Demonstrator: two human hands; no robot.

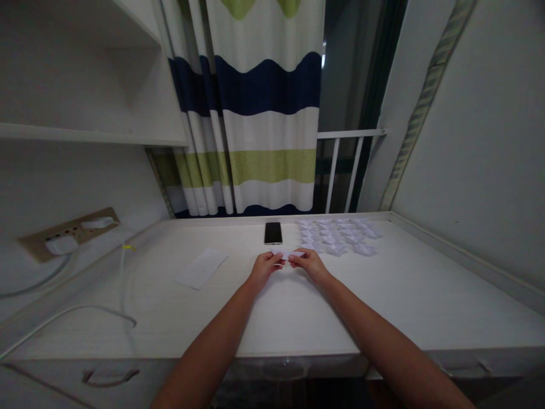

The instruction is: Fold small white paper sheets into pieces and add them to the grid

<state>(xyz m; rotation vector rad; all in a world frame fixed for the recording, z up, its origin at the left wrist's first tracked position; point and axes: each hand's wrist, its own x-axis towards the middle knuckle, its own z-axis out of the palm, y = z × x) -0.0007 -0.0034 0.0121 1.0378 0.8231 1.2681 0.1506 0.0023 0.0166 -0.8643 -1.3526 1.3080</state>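
Observation:
A small folded piece of white paper [286, 254] is held between my two hands, just above the desk. My left hand [266, 268] pinches its left end, and my right hand [310, 263] pinches the right end. Just beyond the paper lies a dark-screened phone [273, 233]. Several folded white paper pieces [336, 248] stand in rows on the desk, past my right hand. To the left of my left hand rests a flat white sheet of paper [201, 268]. The exact shape of the folded paper pieces is too small to tell.
The white desk [298, 329] has a raised edge along the wall. A white cable [85, 308] runs over its left side, below a wall socket panel [70, 233] with plugs. A striped curtain [272, 130] hangs behind. A shelf [93, 135] juts out at upper left.

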